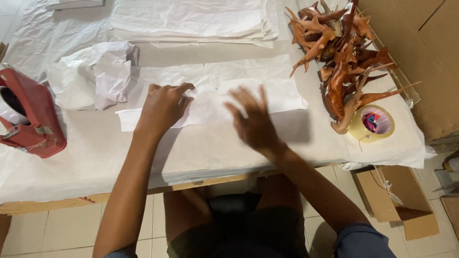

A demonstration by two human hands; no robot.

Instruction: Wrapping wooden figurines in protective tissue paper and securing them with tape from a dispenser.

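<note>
Your left hand [163,106] presses down on a thin white paper sheet [267,91] lying flat on the worktop [201,148], fingers curled, pinning it. Your right hand [253,119] hovers open and blurred over it. Glossy brown carved wooden pieces [342,57] are piled right, beside 1 tape roll [373,123].

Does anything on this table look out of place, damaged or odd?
Only the crumpled white paper, bunched up left of the left hand, while the other sheets lie flat. The right hand is motion-blurred. Nothing looks spilled or broken.
</note>
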